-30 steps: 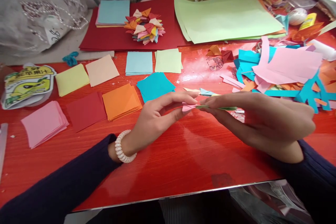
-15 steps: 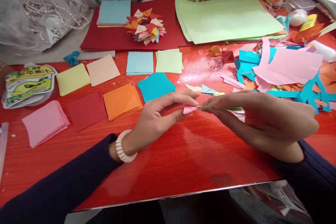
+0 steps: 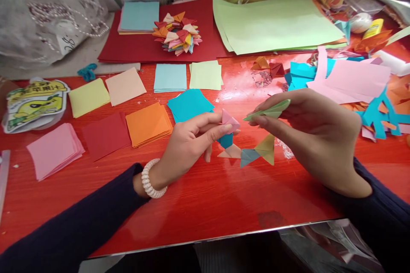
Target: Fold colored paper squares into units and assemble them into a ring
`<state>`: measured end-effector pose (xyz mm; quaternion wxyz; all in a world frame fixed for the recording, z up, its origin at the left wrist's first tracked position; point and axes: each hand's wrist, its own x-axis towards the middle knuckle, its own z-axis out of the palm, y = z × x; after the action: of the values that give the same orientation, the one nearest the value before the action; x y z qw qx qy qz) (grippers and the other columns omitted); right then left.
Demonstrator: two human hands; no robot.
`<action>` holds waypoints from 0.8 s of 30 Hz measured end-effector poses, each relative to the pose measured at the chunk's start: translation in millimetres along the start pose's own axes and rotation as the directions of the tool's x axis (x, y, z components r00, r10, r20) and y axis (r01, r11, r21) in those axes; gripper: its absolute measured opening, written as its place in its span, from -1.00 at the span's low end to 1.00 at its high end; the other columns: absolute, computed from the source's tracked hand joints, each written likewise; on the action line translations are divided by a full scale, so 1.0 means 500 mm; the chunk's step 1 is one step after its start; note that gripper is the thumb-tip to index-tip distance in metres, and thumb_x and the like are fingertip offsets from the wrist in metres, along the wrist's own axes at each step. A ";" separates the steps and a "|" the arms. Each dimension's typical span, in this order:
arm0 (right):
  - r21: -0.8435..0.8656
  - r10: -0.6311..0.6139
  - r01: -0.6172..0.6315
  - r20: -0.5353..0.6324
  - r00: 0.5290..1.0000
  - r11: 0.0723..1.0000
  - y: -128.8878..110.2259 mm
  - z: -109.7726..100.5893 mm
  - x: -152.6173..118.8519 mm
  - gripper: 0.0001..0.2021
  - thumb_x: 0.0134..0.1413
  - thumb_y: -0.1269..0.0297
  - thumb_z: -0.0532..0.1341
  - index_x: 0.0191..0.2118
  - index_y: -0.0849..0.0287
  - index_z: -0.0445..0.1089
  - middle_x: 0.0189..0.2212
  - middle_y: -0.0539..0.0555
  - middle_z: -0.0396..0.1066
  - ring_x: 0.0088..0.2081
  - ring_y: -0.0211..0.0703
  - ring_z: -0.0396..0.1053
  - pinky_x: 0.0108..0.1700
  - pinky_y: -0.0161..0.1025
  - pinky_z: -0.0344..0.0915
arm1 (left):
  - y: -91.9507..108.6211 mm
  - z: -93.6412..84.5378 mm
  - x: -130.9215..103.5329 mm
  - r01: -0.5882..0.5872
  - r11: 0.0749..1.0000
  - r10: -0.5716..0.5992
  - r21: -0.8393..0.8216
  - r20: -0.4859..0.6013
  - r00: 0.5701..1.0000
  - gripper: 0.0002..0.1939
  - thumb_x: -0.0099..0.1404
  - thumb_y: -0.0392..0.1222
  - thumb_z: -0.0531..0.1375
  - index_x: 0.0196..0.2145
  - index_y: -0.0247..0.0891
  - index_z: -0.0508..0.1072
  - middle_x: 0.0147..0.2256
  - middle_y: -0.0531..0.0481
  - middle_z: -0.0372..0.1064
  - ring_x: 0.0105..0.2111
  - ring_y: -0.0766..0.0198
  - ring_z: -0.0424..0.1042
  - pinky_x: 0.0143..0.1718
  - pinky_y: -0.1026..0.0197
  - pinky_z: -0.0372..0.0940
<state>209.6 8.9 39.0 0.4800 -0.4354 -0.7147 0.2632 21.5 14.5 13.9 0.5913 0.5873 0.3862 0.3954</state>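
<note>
Between the thumb and fingers of my left hand [image 3: 195,138] is the pink end of a chain of folded paper triangles [image 3: 230,120]. Blue, peach, grey-blue and mustard pieces follow it, hanging in a curve below and to the right. My right hand [image 3: 315,136] pinches a light green folded paper piece [image 3: 270,110], its narrow tip pointing left at the pink triangle. A small gap separates the two. Just beyond my left fingers lies a stack of blue paper squares [image 3: 188,104], and an orange stack [image 3: 149,124] sits left of it.
A finished-looking ring of folded paper [image 3: 177,32] stands on red sheets [image 3: 205,45] at the back. Paper scraps [image 3: 352,79] pile up on the right. Pink squares [image 3: 54,149] and a juice pouch [image 3: 35,102] are at left. The table's front edge [image 3: 205,246] runs near me.
The green piece has come apart from the pink one. My right hand has tilted and drawn back slightly, and the chain now hangs in view below my left hand.
</note>
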 end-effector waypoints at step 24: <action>-0.288 -0.219 0.346 0.394 0.892 0.893 -0.028 -0.025 -0.012 -0.80 0.01 0.47 0.14 -0.25 0.08 0.40 -0.29 -0.03 0.50 -0.32 -0.22 0.47 -0.21 -0.36 0.44 | -0.004 0.003 0.001 -0.202 0.966 0.220 -0.162 0.101 0.970 -0.83 0.34 -0.26 0.02 -0.26 -0.20 0.41 -0.11 -0.01 0.38 -0.10 0.22 0.37 -0.13 0.17 0.35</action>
<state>216.8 -3.7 52.2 0.2927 -0.3492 -0.8804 0.1312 23.4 14.4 11.8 0.6104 0.6010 0.2546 0.4488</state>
